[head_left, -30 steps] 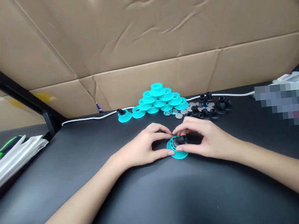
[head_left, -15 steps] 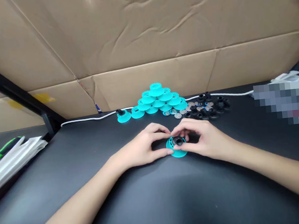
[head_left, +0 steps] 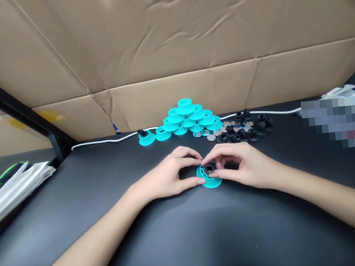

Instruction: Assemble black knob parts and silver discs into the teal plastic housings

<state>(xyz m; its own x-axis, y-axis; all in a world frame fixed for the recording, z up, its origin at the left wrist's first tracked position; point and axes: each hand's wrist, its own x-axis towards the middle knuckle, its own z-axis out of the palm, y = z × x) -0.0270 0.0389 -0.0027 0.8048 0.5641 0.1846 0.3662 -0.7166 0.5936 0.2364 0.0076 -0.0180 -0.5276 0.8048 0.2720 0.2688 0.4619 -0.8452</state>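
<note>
A turquoise flared ring [head_left: 212,182] rests on the black table, gripped at its left side between the thumb and fingers of my left hand [head_left: 171,173]. In the ring's middle sits a black rubbery piece [head_left: 209,169] with a round hole on top. My right hand [head_left: 243,162] pinches this black piece from the right with thumb and index finger. Behind my hands stands a pyramid of turquoise rings [head_left: 186,116]. Left of it is another turquoise ring [head_left: 147,139] with a black piece on top.
Several silver discs [head_left: 211,137] and black pieces [head_left: 261,124] lie at the back right. A white cable [head_left: 109,141] runs along the cardboard wall [head_left: 156,47]. White packets [head_left: 23,191] and a green-black tool [head_left: 7,175] are at the left.
The black piece in the ring has shifted slightly left, with my right hand's fingertips moving along. My left hand has stayed almost still.
</note>
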